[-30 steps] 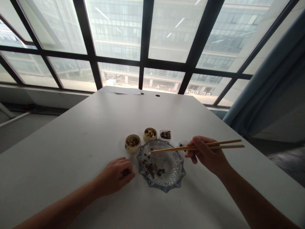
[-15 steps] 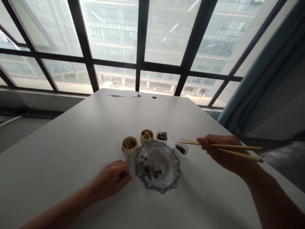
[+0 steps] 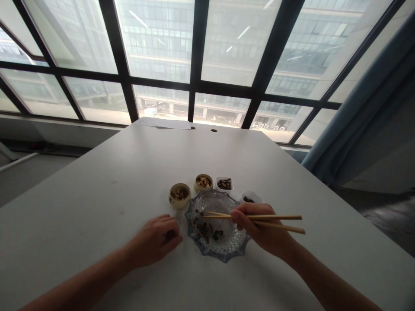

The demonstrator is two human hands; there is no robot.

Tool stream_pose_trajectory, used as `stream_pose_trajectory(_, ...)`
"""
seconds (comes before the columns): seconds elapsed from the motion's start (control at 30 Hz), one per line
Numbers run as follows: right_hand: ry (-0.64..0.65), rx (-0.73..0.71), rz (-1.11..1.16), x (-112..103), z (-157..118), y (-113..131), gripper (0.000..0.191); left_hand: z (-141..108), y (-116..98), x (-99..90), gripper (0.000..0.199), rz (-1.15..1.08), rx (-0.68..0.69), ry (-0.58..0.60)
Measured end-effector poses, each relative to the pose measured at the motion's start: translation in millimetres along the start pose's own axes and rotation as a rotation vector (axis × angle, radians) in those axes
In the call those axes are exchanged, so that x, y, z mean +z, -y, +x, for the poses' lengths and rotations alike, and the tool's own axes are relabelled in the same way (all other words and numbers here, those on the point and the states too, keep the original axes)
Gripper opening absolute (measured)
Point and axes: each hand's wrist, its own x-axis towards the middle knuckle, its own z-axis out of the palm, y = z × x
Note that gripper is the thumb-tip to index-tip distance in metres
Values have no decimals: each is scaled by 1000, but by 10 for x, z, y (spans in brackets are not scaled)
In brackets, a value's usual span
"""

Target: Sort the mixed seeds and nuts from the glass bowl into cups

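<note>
My right hand [image 3: 264, 224] is closed around a pair of wooden chopsticks [image 3: 279, 217], whose tips reach over the left part of a scalloped clear glass bowl [image 3: 227, 255]. The tips are close together at a small dark seed [image 3: 201, 213]; I cannot tell whether they pinch it. Inside the bowl lie several dark seeds and pieces [image 3: 205, 229], mostly on the left. Just left of the bowl, my left hand [image 3: 158, 236] rests on the table with its fingers curled in, apart from the glass, and no held thing shows.
Behind the bowl stand two small cream bowls of nuts or seeds [image 3: 180, 206] [image 3: 203, 188] and a white dish of striped seeds [image 3: 224, 188]. A second white dish [image 3: 254, 196] of dark seeds is partly behind my right hand. Papers [image 3: 162, 124] lie at the white table's far edge.
My right hand has moved left with the chopsticks, from beyond the right white dish to over the glass bowl. My left hand stays in place; the view has shifted slightly.
</note>
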Motion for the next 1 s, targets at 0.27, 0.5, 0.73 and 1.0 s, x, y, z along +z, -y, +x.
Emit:
stream_pose_trajectory(0.27,-14,-138,-109,13,-16,36,37,2,-9,-18,18,11,6,1)
stream_pose_trajectory(0.5,87,-318,-227,19,-45,58,42,3,-10,-11,19,21,11,-2)
stream_pose_trajectory(0.73,32,-416,-260,-39,-45,81,34,10,-31,-30,18,23,7,-1)
stream_pose_trajectory(1.0,41,-268,-248,-81,-37,105,42,5,-36,-27,18,22,-5,9)
